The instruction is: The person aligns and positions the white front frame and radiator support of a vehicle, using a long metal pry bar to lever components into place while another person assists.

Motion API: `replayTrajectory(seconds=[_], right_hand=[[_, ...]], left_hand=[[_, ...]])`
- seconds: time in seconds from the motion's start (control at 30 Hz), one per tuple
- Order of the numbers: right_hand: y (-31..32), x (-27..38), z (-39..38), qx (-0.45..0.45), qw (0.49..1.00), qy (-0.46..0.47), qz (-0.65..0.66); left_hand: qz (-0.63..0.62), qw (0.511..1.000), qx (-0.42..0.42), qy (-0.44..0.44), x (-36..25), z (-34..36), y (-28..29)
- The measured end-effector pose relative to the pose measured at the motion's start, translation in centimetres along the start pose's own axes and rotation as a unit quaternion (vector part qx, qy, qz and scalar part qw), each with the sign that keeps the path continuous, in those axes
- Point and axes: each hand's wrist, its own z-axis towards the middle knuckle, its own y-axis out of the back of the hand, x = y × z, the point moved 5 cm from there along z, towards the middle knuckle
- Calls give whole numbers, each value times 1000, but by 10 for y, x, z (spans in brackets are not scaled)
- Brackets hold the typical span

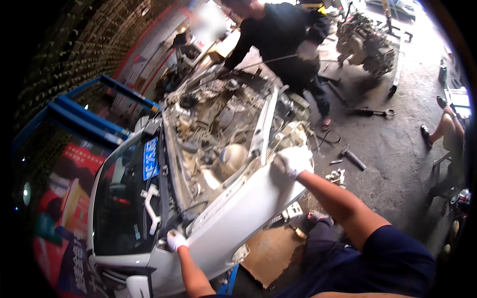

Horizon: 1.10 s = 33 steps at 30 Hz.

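A white front fender [233,213] runs along the near side of a car whose hood is off. My left hand [176,240], in a white glove, closes on the fender's rear upper corner by the windshield [124,208]. At the fender's front end, my gloved right hand [296,161] grips its edge beside the headlight area, its fingertips partly hidden. Between the hands lies the exposed, dusty engine bay [218,124], with a rounded pale reservoir [233,158] close to the fender. I cannot tell whether the fender is loose from the body.
Across the car, a person in black [283,39] holds a thin rod [280,59]. A blue lift frame [89,124] stands left. Cardboard [271,253] lies below the fender. Tools [354,158] and a removed engine [365,44] are on the floor; a seated person's legs [439,129] show right.
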Motion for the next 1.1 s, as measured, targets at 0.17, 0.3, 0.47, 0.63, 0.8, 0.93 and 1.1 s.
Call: replayTrajectory(seconds=[0.17,0.3,0.47,0.63,0.8,0.93,1.1], right_hand=[[-19,-6,7,6,999,-3,-49],[-6,7,-1,40,999,-11,-33],[-9,0,1,38,998,-12,-53],[-5,10,6,45,999,-13,-25],[-7,0,4,27,999,-11,-34],[-10,-2,2,21,999,-6,-27],[-9,2,0,8,1000,-6,-23]], left_hand=[[-42,999,27,11,-12,-12,2],[-15,999,30,33,-7,-19,16],[-38,999,23,25,-19,-22,13],[-42,999,-10,-1,-12,-16,26],[-8,1000,18,8,-28,-25,17],[0,1000,20,11,-30,-24,17],[-17,1000,14,10,-11,-17,18]])
